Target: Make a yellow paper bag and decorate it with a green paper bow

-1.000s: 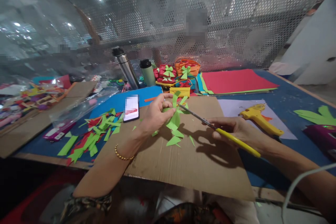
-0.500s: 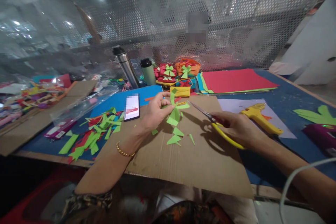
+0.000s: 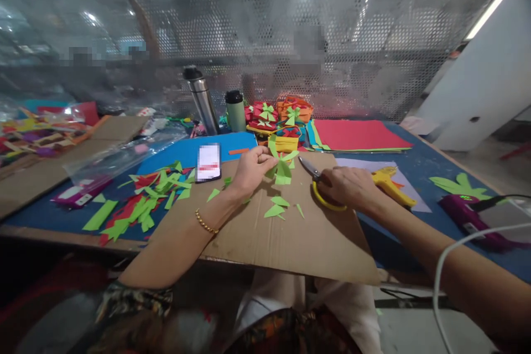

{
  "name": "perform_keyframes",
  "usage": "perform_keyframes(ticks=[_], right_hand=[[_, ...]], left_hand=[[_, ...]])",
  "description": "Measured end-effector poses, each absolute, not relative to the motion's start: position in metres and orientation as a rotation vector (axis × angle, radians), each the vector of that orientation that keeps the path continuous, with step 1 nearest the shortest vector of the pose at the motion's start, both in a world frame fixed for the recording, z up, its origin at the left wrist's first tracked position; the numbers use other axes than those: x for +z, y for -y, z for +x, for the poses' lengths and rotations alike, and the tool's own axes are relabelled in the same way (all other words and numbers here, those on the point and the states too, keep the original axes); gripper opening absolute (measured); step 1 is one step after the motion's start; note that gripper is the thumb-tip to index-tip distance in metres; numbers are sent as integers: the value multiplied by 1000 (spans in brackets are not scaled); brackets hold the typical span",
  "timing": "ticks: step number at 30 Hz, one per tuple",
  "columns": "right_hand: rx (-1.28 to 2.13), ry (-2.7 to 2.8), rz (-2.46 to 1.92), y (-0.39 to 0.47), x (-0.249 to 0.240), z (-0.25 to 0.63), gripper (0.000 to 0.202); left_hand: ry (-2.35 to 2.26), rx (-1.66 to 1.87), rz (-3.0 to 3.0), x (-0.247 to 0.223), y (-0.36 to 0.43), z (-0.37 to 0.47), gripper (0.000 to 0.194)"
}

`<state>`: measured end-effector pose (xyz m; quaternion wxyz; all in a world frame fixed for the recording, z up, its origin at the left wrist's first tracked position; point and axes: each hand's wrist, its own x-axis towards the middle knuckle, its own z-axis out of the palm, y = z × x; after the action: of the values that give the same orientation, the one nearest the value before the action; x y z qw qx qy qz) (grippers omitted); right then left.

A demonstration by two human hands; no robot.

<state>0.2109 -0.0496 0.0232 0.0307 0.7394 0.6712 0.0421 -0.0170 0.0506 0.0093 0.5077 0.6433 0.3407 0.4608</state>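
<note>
My left hand (image 3: 253, 168) pinches a light-green paper bow (image 3: 284, 170) between thumb and fingertips, its folded loops and tails sticking out to the right. My right hand (image 3: 346, 183) is closed over the pivot and handle of a pair of scissors (image 3: 327, 202) with yellow grips. The blades point up and left, close together, low over the cardboard sheet (image 3: 307, 249). Several green paper scraps (image 3: 274, 210) lie on the cardboard below the bow.
Left of the cardboard are a phone (image 3: 208, 163) and a heap of green and red paper strips (image 3: 145, 199). Behind stand a steel flask (image 3: 203, 99), a green tumbler (image 3: 236, 113) and small paper bags (image 3: 286, 116). A yellow glue gun (image 3: 394, 188) and a white cable (image 3: 443, 276) are at right.
My right hand has moved left and turned palm down, bringing the scissors lower onto the cardboard. The green bow has turned in my left hand. The view has shifted slightly.
</note>
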Motion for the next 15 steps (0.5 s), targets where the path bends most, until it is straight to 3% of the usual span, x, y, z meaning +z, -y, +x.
perform_keyframes(ticks=[5, 9, 15], right_hand=[[8, -2414, 2201, 42, 47, 195, 34], [-805, -2958, 2398, 30, 40, 171, 52], [-951, -3005, 2586, 19, 12, 159, 61]], left_hand=[[-724, 1101, 1458, 11, -42, -14, 19], [-659, 1068, 1429, 12, -33, -11, 26], [-615, 1057, 1418, 10, -29, -8, 14]])
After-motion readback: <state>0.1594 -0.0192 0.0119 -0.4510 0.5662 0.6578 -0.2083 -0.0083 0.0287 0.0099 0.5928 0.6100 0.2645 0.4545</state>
